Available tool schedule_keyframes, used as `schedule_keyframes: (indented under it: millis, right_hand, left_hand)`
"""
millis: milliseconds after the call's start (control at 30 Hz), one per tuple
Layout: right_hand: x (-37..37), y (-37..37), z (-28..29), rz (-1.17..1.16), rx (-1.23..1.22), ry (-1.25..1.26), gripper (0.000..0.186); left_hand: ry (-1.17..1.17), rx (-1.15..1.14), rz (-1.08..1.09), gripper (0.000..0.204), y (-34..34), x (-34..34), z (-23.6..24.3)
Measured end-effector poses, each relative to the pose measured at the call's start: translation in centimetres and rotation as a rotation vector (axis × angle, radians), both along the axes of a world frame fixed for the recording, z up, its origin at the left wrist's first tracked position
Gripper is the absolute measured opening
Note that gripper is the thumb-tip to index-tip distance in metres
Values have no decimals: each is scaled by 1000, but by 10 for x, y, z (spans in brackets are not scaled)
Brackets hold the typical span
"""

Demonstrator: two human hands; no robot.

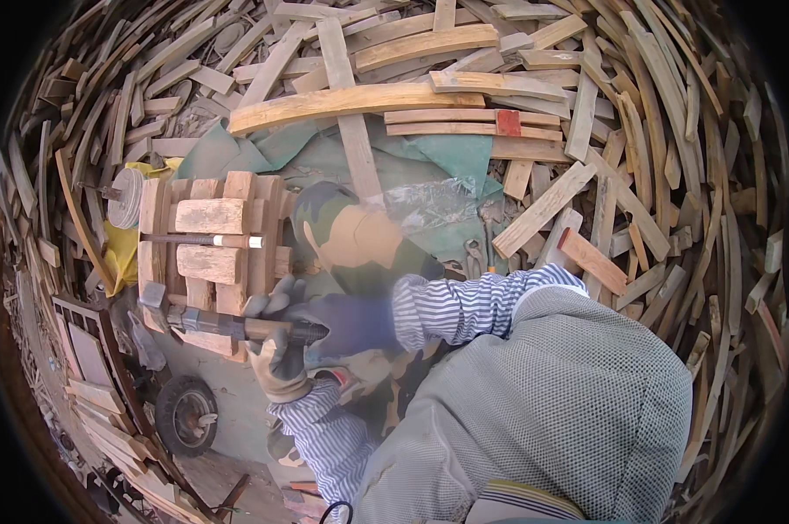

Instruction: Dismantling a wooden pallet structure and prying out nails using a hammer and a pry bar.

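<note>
Looking down through the head camera, I see both of my hands on one hammer (228,325), which lies level across the lower edge of one small wooden pallet-like frame (211,253). My left hand (276,354), in a pale work glove, is wrapped shut around the wooden handle from below. My right hand (342,321), in a darker glove and blurred, is closed over the same handle's butt end; I cannot tell how tightly its fingers press. The hammer's metal head (154,295) sits at the frame's lower left corner, touching the wood there. I count two short, pale cross boards (209,216) nailed over the frame's upright slats, and between them lies one dark rod with a white band (204,240) near its right end. One round spool (128,197) rests just left of the frame, next to a yellow cloth (124,249). One green tarp (429,162) spreads under the work, with one clear plastic bag (429,203) on it and one pair of pliers (475,255) near its edge. One small black wheel (187,415) lies below my left hand. Loose wooden slats (639,175), too many to count, are heaped all around.
</note>
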State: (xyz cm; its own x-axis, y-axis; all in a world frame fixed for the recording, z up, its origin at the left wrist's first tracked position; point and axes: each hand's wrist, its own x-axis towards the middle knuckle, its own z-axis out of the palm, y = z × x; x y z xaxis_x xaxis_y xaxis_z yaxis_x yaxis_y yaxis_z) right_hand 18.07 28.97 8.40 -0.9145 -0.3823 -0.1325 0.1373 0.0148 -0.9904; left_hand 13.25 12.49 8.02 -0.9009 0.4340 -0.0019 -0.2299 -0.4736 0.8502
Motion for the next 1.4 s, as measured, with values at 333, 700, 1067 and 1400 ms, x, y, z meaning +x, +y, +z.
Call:
schedule_keyframes:
  millis: [333, 700, 1067, 1400]
  right_hand:
    - [-1, 126, -22, -395, 407, 170, 38]
    - [139, 218, -242, -521, 744, -915, 40]
    - [118, 221, -226, -709, 389, -1175, 41]
    - [98, 226, -233, -345, 1090, -874, 37]
  left_hand:
    - [174, -581, -65, 46, 19, -55, 37]
    - [-143, -741, 415, 47, -35, -56, -2]
    - [62, -748, 130, 35, 92, -173, -53]
    - [2, -771, -86, 36, 163, -227, -149]
